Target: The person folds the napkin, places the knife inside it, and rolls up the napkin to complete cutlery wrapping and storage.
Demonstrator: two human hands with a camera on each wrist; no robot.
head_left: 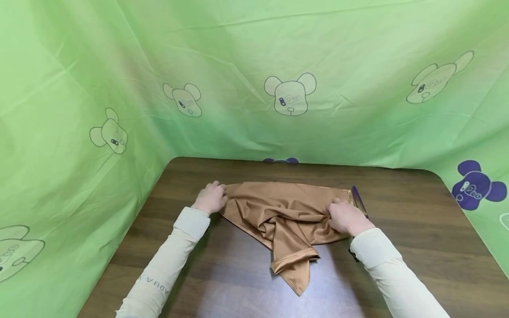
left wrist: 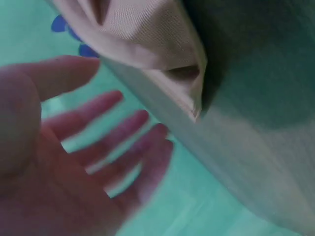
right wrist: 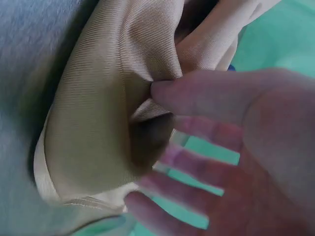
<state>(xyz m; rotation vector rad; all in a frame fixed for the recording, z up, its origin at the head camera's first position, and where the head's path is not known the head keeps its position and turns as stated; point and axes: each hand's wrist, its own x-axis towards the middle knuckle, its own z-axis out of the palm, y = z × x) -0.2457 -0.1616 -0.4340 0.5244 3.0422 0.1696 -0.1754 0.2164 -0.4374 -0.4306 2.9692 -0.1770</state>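
A brown, slightly shiny cloth (head_left: 278,194) with stitched hems lies rumpled on the wooden table. Its back edge is fairly straight, while a folded, twisted part points toward the front. At its left corner is my left hand (head_left: 211,198); the left wrist view shows this hand's fingers (left wrist: 133,128) spread and loosely extended beside the cloth corner (left wrist: 172,83), holding nothing. My right hand (head_left: 345,216) is on the right part, where creases gather at the fingers. In the right wrist view the thumb (right wrist: 182,93) presses into a fold and the fingertips reach behind the fabric (right wrist: 88,132).
A thin purple object (head_left: 358,198) lies just beyond the right hand, by the cloth's right edge. The brown wooden table (head_left: 405,203) has rounded back corners. Green curtains (head_left: 238,44) with bear-head prints hang behind it and at both sides.
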